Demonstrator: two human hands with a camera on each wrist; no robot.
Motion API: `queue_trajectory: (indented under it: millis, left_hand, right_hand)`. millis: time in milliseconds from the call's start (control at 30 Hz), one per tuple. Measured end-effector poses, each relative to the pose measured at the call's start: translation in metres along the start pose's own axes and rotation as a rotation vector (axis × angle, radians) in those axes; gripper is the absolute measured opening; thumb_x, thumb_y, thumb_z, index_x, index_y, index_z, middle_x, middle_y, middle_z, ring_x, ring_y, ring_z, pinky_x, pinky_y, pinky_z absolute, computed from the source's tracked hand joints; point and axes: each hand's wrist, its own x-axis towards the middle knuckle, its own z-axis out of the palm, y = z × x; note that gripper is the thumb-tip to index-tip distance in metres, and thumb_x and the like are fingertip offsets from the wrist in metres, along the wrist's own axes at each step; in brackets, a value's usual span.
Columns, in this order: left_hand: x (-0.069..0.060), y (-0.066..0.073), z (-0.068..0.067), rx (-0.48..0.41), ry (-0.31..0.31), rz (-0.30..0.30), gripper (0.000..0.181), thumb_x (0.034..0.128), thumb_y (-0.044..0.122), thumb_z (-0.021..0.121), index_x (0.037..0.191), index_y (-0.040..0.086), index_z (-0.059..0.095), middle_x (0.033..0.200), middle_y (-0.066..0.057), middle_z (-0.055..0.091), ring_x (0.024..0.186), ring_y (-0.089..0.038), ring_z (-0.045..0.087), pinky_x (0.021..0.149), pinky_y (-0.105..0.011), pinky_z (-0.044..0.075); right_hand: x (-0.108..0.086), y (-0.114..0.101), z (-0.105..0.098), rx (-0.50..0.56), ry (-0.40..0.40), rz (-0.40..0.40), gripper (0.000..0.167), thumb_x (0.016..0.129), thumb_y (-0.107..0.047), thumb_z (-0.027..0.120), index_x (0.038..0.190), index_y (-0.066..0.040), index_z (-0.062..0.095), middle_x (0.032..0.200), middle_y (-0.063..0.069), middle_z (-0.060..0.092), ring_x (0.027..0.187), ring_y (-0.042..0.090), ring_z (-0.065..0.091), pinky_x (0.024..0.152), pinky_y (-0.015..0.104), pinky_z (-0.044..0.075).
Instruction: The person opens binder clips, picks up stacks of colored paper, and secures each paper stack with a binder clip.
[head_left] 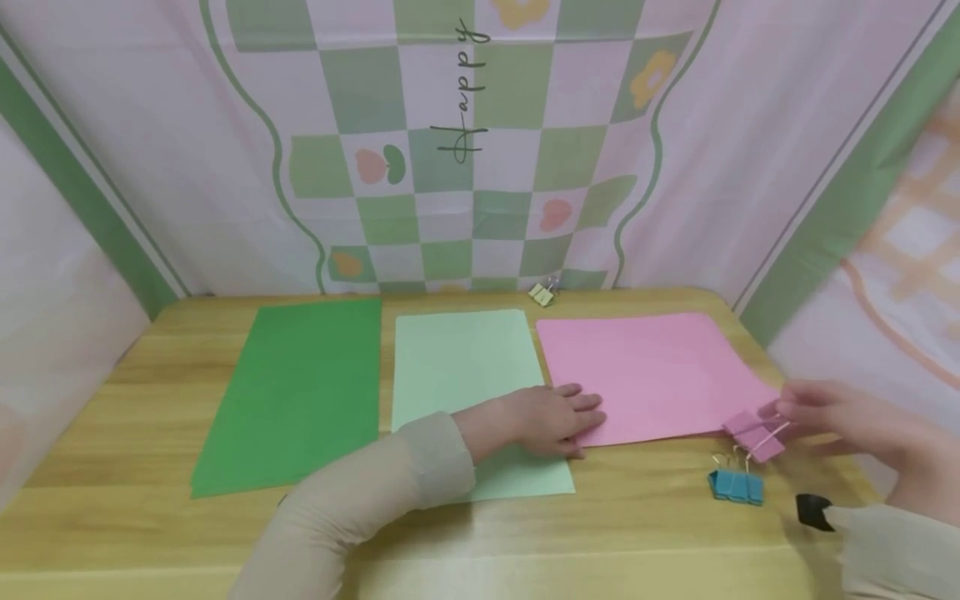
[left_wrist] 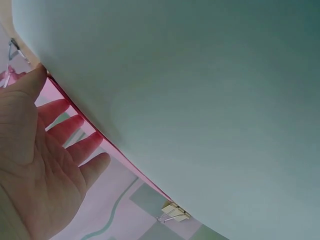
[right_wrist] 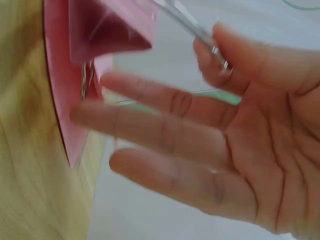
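A stack of pink paper (head_left: 637,375) lies on the right of the wooden table. Across its near left edge rests my left hand (head_left: 555,417), fingers spread and fairly straight; its palm and fingers (left_wrist: 85,150) show in the left wrist view. At the near right corner of that paper is a pink binder clip (head_left: 756,435). My right hand (head_left: 847,421) pinches the clip's wire handle (right_wrist: 195,35) between thumb and forefinger, the other fingers extended. Whether the clip bites the paper, I cannot tell. Just in front of it lies a teal binder clip (head_left: 737,487).
Pale green paper (head_left: 465,358) lies mid-table, partly under my left forearm. Dark green paper (head_left: 300,392) is to its left. A pale yellow binder clip (head_left: 542,294) sits at the back by the patterned curtain (head_left: 435,83). A black object (head_left: 813,512) shows beside the right sleeve.
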Motion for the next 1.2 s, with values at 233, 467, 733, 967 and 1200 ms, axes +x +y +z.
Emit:
queue_trajectory:
  millis: [233,467,733,967,1200]
  left_hand:
    - [0.000,0.000,-0.001,-0.004,0.001,-0.003,0.064,0.1044,0.049,0.041,0.159,0.022,0.023,0.167,0.002,0.016,0.155,-0.024,0.017,0.125,-0.034,0.021]
    - [-0.001,0.000,-0.002,-0.012,-0.005,-0.005,0.063,0.1047,0.048,0.040,0.159,0.022,0.022,0.167,0.002,0.016,0.155,-0.024,0.017,0.125,-0.034,0.021]
    - [-0.001,0.001,-0.002,0.012,0.006,0.007,0.063,0.1050,0.047,0.040,0.159,0.021,0.023,0.167,0.001,0.017,0.154,-0.024,0.018,0.125,-0.032,0.022]
    - [-0.001,0.001,-0.001,0.002,0.009,0.006,0.063,0.1049,0.048,0.040,0.159,0.022,0.023,0.167,0.002,0.017,0.154,-0.024,0.018,0.125,-0.033,0.022]
    - [-0.001,0.000,0.000,-0.026,0.002,-0.002,0.063,0.1045,0.049,0.041,0.159,0.024,0.022,0.168,0.004,0.015,0.155,-0.022,0.016,0.124,-0.037,0.024]
  right_hand:
    - [0.002,-0.001,-0.008,0.087,-0.147,-0.074,0.035,0.110,-0.020,0.031,0.129,-0.010,0.059,0.112,-0.024,0.067,0.102,-0.006,0.063,0.081,0.028,0.058]
    - [-0.010,0.007,-0.009,0.044,-0.026,0.010,0.037,0.109,-0.024,0.034,0.132,0.003,0.047,0.106,-0.029,0.064,0.097,-0.006,0.064,0.079,0.031,0.057]
    - [-0.011,0.008,-0.011,-0.012,0.160,-0.062,0.024,0.109,-0.020,0.035,0.109,-0.009,0.056,0.107,-0.041,0.055,0.091,-0.012,0.061,0.071,0.025,0.056]
    - [-0.007,0.017,-0.010,0.392,0.252,-0.481,0.033,0.105,0.005,0.030,0.102,-0.009,0.059,0.126,-0.030,0.060,0.096,-0.002,0.070,0.071,0.018,0.058]
    - [-0.001,0.012,-0.011,0.759,0.074,-0.715,0.043,0.103,0.014,0.018,0.104,0.004,0.060,0.135,0.000,0.065,0.108,0.018,0.071,0.084,0.031,0.060]
